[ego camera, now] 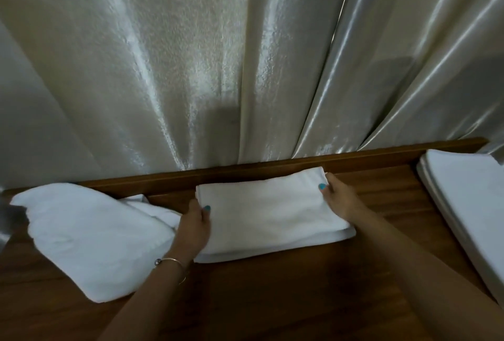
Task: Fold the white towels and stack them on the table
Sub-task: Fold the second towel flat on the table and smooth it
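Forearms come in from the bottom edge, a bracelet (170, 261) on the left wrist. Left hand (194, 227) pinches the left end of the folded towel (268, 212), thumb on top, fingers hidden under the edge. Right hand (339, 198) does the same at the right end, thumb near the far corner.

Step, prob.: squaring up or setting down the fold, w/ both ends held. Looks like a second folded layer sits under it, so the stack may be started; can't tell for sure.

Next move likely needs edges lined up, then both hands let go and the left reaches for the loose towel (90, 237).

Folded towel is white, thick, a neat rectangle lying mid-desk (272, 299), near the curtain (191, 54). Loose towel lies crumpled just left of it. A flat white thing (469, 204) sits far right, unclear what.
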